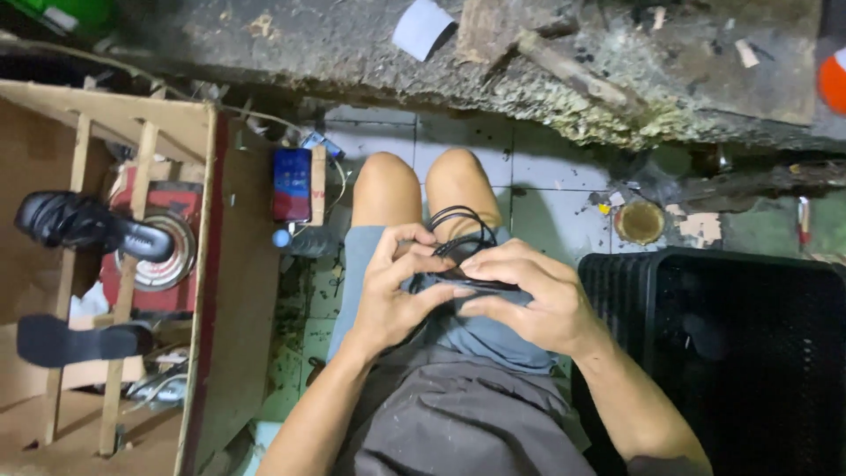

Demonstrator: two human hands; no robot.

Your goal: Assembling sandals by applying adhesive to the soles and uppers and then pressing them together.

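Seated, knees (pixel 423 181) toward 12 o'clock, both hands meeting over the lap. Left hand (pixel 392 295) curled tight, fingertips pinched on the near end of a flat black sandal (pixel 480 284). Right hand (pixel 538 300) closed over the sandal's other end, thumb pressed along its edge, fingers wrapped on top. Black straps (pixel 463 225) looping up from the sandal toward 12 o'clock, resting against the knees.

At 9 o'clock, a cardboard box (pixel 220 264) crossed by wooden slats (pixel 128 291). On the slats, a black strappy shoe (pixel 84 225) and, nearer 8 o'clock, a flat black sole (pixel 75 339). Beneath them a round metal tin (pixel 163 260) on something red. Just right of the box, a phone (pixel 291 183) with lit screen, propped upright.

At 3 to 4 o'clock, a black plastic crate (pixel 731 353), just beside the right forearm. At 2 o'clock, a small round lid (pixel 639 222) on tiled floor (pixel 546 211). Across 12 o'clock, a rough, crumbling concrete ledge (pixel 352 44) with a white paper scrap (pixel 423 26).
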